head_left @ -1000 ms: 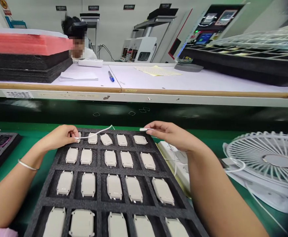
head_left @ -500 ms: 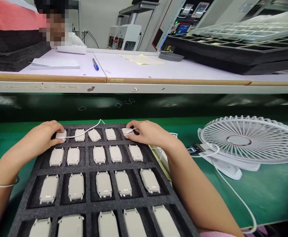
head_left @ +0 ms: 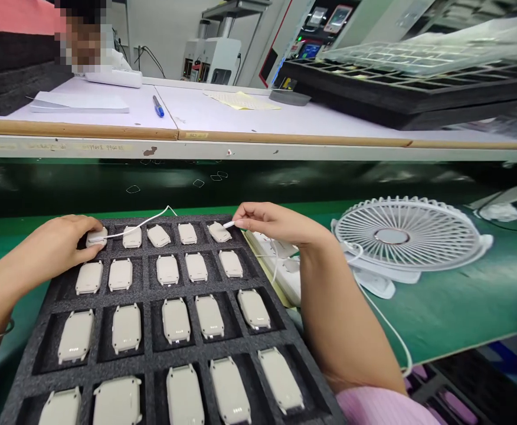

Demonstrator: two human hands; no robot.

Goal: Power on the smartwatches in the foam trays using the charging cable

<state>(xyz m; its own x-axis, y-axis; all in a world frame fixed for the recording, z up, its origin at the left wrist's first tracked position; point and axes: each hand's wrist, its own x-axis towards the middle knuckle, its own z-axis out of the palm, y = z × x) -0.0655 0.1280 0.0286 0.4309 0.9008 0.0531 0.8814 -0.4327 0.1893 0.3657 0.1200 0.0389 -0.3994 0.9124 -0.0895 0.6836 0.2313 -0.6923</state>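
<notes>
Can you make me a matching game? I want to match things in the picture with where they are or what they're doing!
Things:
1. Left hand
2. Right hand
3. Desk fan
4. Blue pen

Places and doings:
A. On the green mat
B. On the far white bench
C. Resting on a pale device in the foam tray
D. Pinching a small white plug

Right pairs: 1-C, 2-D, 3-A, 4-B.

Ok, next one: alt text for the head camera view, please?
Left hand rests on a beige device in a black foam tray of matching devices, white cable trailing from it. The right hand pinches a white plug above the top row.
</notes>
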